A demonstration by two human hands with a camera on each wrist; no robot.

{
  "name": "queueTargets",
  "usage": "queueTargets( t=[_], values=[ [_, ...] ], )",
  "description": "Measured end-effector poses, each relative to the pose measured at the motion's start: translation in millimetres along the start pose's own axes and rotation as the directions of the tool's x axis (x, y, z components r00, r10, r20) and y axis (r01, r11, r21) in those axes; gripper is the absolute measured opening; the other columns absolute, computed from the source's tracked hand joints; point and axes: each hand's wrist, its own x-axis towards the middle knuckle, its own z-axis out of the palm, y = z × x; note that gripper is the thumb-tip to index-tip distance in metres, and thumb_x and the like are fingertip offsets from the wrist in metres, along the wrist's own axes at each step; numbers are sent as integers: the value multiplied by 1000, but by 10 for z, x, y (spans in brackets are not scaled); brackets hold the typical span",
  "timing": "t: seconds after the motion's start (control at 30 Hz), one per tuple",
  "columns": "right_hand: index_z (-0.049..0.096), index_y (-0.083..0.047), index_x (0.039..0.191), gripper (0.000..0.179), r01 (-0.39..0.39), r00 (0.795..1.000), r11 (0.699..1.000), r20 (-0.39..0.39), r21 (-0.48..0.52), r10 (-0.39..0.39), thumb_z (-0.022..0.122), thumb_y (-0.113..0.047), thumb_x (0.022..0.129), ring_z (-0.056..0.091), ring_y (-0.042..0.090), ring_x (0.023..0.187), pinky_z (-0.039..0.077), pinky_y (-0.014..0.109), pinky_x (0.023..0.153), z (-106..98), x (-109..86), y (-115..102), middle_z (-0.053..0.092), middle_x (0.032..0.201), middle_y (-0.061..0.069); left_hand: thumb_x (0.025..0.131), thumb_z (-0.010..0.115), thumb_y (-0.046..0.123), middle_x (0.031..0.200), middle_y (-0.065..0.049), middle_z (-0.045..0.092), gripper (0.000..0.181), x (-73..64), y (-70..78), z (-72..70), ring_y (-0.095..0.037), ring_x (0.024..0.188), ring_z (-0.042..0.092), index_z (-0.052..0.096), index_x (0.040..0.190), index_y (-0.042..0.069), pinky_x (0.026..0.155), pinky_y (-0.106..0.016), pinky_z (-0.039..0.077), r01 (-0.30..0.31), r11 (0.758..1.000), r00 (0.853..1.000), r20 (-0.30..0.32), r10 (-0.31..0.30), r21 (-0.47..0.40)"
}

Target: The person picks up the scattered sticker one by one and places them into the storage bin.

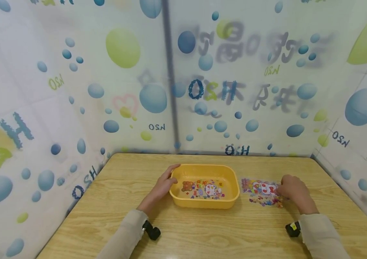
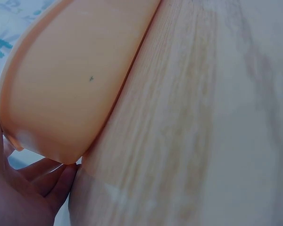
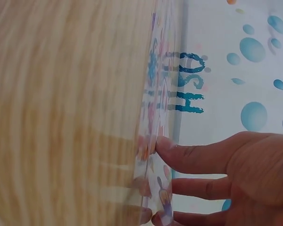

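A yellow plastic basin (image 1: 204, 204) with rounded corners stands on the table. My left hand (image 1: 164, 182) grips its left end, thumb over the rim. In the left wrist view the fingers (image 2: 61, 186) touch the outside of the basin wall (image 2: 70, 75). Inside the basin lies a colourful cartoon-printed sheet (image 1: 210, 190) with a bear and a white figure. Right of the basin, my right hand (image 1: 294, 190) pinches the right edge of a clear plastic piece with cartoon prints (image 1: 264, 189). The right wrist view shows the thumb against this see-through piece (image 3: 153, 117); whether it is a bag or a sheet I cannot tell.
The wood-grain table (image 1: 183, 233) runs back to a pale curtain (image 1: 202, 126) printed with blue and green bubbles and letters. Similar printed walls close in on the left and right. A small black camera (image 1: 152, 230) sits on the left wrist, another (image 1: 293, 229) on the right.
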Motion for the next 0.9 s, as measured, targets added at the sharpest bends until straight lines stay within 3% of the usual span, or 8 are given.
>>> queueTargets(
  t=[0.23, 0.5, 0.77, 0.9],
  values=[
    [59, 17, 106, 39, 16, 1000, 997, -26, 72, -14, 74, -12, 85, 58, 32, 78, 54, 42, 68, -14, 40, 70, 64, 93, 27, 94, 51, 9, 168, -12, 34, 65, 1, 4, -2, -47, 156, 25, 45, 157, 21, 122, -65, 26, 10, 1000, 1000, 2, -10, -7],
    [66, 11, 103, 25, 59, 994, 989, -96, 139, -46, 70, -7, 85, 58, 31, 81, 50, 37, 66, -100, 65, 133, 65, 96, 26, 94, 51, 9, 168, -11, 34, 65, 3, -17, -2, -44, 156, 25, 45, 157, 24, 122, -64, 27, 2, 1000, 1000, 6, -1, -15],
    [67, 13, 112, 30, 84, 995, 955, -70, 286, -66, 67, -9, 92, 64, 22, 81, 56, 31, 69, -190, 36, 194, 69, 104, 29, 94, 52, 9, 168, -12, 35, 65, 1, -28, -7, -43, 156, 27, 46, 156, 25, 122, -64, 29, -6, 1000, 1000, 5, 6, -15],
    [66, 17, 117, 33, 83, 996, 948, -62, 306, -67, 63, -9, 96, 66, 21, 82, 57, 27, 68, -222, 25, 207, 67, 111, 35, 94, 52, 9, 169, -11, 34, 65, -1, -23, -10, -44, 156, 26, 45, 156, 26, 122, -64, 28, -9, 1000, 1000, 10, 9, -11]
  ],
)
